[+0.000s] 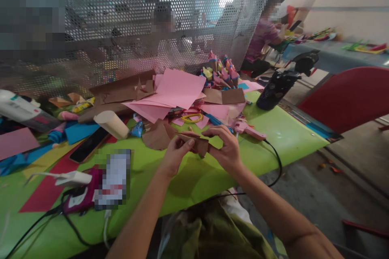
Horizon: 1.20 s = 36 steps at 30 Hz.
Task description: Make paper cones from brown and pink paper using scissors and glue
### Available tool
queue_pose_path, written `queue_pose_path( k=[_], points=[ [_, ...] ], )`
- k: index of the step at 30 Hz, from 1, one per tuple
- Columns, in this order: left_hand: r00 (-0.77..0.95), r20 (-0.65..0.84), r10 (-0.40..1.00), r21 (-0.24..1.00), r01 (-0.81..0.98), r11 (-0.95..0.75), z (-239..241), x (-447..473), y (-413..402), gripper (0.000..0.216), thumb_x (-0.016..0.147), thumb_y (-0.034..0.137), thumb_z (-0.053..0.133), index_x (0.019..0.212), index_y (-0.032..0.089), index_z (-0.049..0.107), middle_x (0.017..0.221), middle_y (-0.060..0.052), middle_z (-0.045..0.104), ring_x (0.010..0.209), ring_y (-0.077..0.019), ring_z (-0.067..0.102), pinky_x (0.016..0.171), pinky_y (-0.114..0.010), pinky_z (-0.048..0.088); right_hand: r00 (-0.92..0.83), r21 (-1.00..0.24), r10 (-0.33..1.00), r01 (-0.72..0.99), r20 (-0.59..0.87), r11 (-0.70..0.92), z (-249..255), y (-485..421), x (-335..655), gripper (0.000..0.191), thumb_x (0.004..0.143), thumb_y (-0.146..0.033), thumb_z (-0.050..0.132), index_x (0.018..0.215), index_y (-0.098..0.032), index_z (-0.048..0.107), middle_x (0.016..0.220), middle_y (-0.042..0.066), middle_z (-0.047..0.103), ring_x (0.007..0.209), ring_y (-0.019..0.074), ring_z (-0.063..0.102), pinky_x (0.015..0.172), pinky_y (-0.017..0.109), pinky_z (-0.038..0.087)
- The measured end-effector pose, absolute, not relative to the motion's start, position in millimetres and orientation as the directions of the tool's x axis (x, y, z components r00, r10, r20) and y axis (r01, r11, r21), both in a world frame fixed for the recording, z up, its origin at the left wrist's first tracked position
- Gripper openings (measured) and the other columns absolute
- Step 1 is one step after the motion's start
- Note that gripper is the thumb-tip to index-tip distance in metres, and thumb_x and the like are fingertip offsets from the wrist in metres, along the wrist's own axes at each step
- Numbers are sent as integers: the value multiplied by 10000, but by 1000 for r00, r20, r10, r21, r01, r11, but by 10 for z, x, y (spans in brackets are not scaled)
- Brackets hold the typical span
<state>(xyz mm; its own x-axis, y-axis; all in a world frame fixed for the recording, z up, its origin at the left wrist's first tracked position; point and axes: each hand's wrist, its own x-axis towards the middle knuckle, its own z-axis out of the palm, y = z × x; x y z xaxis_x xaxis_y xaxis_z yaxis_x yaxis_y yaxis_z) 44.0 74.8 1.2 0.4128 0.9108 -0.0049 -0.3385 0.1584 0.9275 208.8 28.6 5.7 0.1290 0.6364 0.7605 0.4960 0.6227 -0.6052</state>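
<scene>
Watching remotely, I judge the folded brown paper part-shaped above the green table, left hand pinching it, right hand with fingers curled, contact unclear; clustered pieces look finished.

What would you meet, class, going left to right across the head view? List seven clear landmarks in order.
White bottle → pale cylinder → left hand → brown piece → right hand → pink glue gun → dark bottle.

At the green table are two hands, one pink glue gun and one dark bottle.
</scene>
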Motion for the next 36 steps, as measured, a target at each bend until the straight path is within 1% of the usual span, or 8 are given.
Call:
queue_pose_path(
  k=[6,9,14,18,22,30,33,36],
  points=[
    [386,-5,923,923,-352,152,17,426,759,432,623,490,898,879,175,751,855,-42,719,726,-151,655,642,-269,551,143,-640,669,487,730,594,42,251,2130,289,799,-174,735,1070,-254,674,946,31,708,847,205,628,740,344,530],
    [376,-18,927,921,-355,162,30,423,765,439,614,505,898,876,186,751,845,-33,713,732,-148,654,635,-261,550,171,-645,663,498,729,580,46,240,2148,231,818,-215,747,1037,-244,678,918,35,701,832,203,632,728,344,533],
    [381,3,925,934,-331,133,33,423,781,429,621,523,888,805,164,741,886,-45,695,757,-143,641,628,-253,539,164,-581,601,540,782,609,88,235,2135,112,854,-199,713,951,-253,699,831,18,708,812,202,660,729,343,531],
    [391,5,920,940,-316,129,25,422,786,448,620,530,887,853,172,753,885,-43,690,733,-136,629,631,-252,537,153,-561,587,554,795,615,124,238,2111,83,865,-192,676,907,-255,710,824,24,714,793,206,667,718,355,531],
    [397,30,917,942,-318,106,20,424,784,419,639,518,880,836,173,749,924,-58,691,748,-148,630,626,-256,536,141,-548,577,550,805,630,137,244,2103,112,864,-153,659,864,-254,708,784,16,708,755,196,660,699,346,515],
    [403,17,915,951,-290,111,17,414,775,412,652,528,869,839,180,753,927,-60,700,767,-157,624,652,-275,518,116,-518,561,568,819,639,109,256,2102,141,850,-107,626,845,-243,660,776,5,695,752,190,643,709,339,494],
    [407,7,914,949,-289,122,16,410,775,442,635,533,878,883,188,758,887,-48,701,786,-159,623,672,-270,507,99,-503,556,575,825,645,88,258,2113,140,849,-111,621,870,-248,644,799,7,700,771,194,649,724,349,502],
    [401,6,916,952,-282,118,22,411,774,444,641,533,874,883,180,754,878,-52,701,808,-168,626,687,-272,499,91,-499,564,594,821,631,85,259,2121,135,847,-151,635,934,-254,644,827,16,710,790,209,664,726,368,517]
  ],
)
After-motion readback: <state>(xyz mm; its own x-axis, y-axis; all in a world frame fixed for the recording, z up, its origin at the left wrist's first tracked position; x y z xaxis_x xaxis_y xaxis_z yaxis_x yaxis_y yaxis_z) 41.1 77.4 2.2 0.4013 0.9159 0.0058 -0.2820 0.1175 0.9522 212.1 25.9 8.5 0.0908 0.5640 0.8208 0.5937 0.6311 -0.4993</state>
